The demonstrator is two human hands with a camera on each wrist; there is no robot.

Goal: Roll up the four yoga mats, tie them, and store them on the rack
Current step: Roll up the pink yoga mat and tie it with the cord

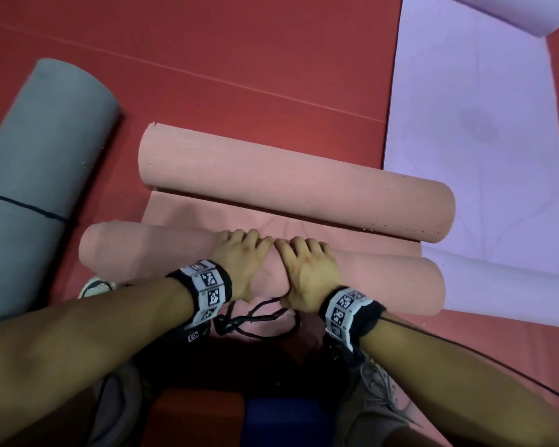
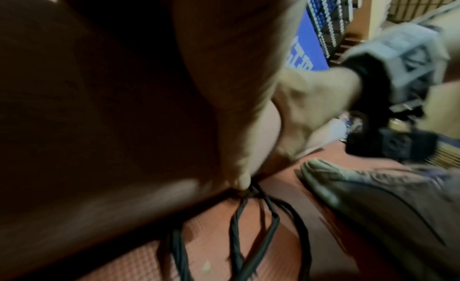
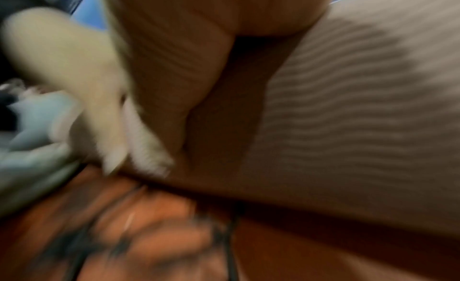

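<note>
A pink yoga mat lies across the red floor, rolled from both ends: a far roll and a near roll, with a short flat strip between them. My left hand and right hand sit side by side on the middle of the near roll, fingers curled over its top. A loose black cord lies on the floor just under my wrists. In the left wrist view my thumb tip meets the cord. The right wrist view is blurred and shows the ribbed roll.
A grey rolled mat tied with a black cord lies at the left. A purple mat lies flat at the right, partly rolled at its far end. My shoes stand close behind the near roll. Shelving shows far off.
</note>
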